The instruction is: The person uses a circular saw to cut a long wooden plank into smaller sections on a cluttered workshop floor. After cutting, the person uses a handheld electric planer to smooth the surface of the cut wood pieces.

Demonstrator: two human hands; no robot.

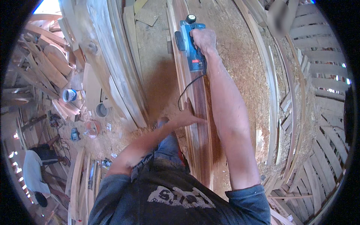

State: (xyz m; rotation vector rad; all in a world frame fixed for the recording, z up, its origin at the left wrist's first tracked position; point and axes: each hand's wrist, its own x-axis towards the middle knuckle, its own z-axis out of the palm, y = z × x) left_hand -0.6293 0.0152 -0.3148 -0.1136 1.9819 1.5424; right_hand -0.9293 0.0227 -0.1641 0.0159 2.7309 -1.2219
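Note:
My right hand (pixel 205 40) is wrapped round the handle of a blue electric hand planer (pixel 194 60), with that arm stretched far forward. The planer rests on top of a long wooden plank (pixel 200 140), brown with paler edges, that runs from near my body to the far side. A black power cord (pixel 186 88) loops back from the planer toward my left hand (pixel 188 117). That hand lies at the plank closer to my body, thumb and fingers spread, near the cord.
Long boards (pixel 112 63) stand to the left, with scrap wood (pixel 48 62) beyond. A white-and-blue bucket (pixel 69 95), a grey bucket (pixel 102 110) and a reddish bucket (pixel 92 128) sit by another blue tool (pixel 75 134). A person (pixel 34 168) bends at lower left. Shavings (pixel 240 63) cover the ground.

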